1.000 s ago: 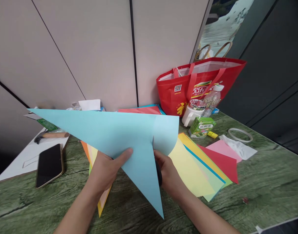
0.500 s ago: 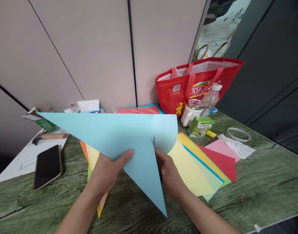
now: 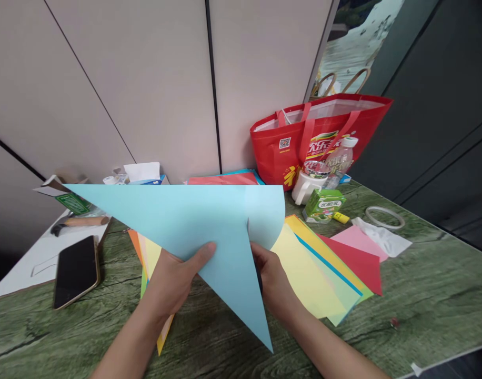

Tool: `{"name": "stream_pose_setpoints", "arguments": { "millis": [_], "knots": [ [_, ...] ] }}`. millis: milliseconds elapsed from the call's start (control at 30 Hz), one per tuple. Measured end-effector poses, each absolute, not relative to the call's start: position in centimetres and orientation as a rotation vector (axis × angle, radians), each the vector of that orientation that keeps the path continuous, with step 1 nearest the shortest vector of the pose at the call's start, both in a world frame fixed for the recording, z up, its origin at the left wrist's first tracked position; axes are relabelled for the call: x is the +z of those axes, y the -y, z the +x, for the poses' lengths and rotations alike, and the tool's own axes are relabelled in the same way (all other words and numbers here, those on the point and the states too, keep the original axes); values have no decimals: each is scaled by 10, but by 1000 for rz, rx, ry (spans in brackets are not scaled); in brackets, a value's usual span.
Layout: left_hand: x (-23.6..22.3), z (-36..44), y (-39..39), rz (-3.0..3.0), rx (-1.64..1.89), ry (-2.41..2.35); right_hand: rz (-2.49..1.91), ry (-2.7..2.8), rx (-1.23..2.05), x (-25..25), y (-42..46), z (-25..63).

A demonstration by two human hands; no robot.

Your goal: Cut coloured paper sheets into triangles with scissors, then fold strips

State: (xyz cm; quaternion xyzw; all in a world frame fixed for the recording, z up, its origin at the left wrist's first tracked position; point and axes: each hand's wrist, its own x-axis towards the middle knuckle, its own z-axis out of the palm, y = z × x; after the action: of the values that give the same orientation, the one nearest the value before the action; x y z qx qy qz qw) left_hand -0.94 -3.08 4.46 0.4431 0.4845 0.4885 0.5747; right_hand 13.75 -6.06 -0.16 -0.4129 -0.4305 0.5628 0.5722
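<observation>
A light blue sheet of paper (image 3: 178, 210) is held up above the table, with a long point to the left and another toward me. My left hand (image 3: 178, 273) is closed on its lower left edge, thumb on top and fingers hidden underneath. At the paper's right side, my right hand (image 3: 270, 271) is wrapped round scissors (image 3: 259, 278); only part of a dark handle and a sliver of blade show in the cut. To the right of that cut, the paper curls away in a rounded flap.
Colored paper sheets (image 3: 304, 273) lie on the green wood-patterned table (image 3: 434, 295). At left are a phone (image 3: 77, 271) and a hammer (image 3: 81, 222). A red bag (image 3: 276, 152), a white mug (image 3: 304, 187), a plastic bottle (image 3: 339, 163) and a green carton (image 3: 323, 205) stand at the back right.
Almost nothing differs. The paper's near tip has shifted slightly to the right, and the view has moved a little; both hands keep their hold.
</observation>
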Motion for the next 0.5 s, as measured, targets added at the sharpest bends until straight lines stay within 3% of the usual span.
{"name": "stream_pose_setpoints", "arguments": {
  "millis": [500],
  "knots": [
    [47, -9, 32, 990, 1156, -1118, -980, 1007, 1296, -6, 61, 138]
  ]
}}
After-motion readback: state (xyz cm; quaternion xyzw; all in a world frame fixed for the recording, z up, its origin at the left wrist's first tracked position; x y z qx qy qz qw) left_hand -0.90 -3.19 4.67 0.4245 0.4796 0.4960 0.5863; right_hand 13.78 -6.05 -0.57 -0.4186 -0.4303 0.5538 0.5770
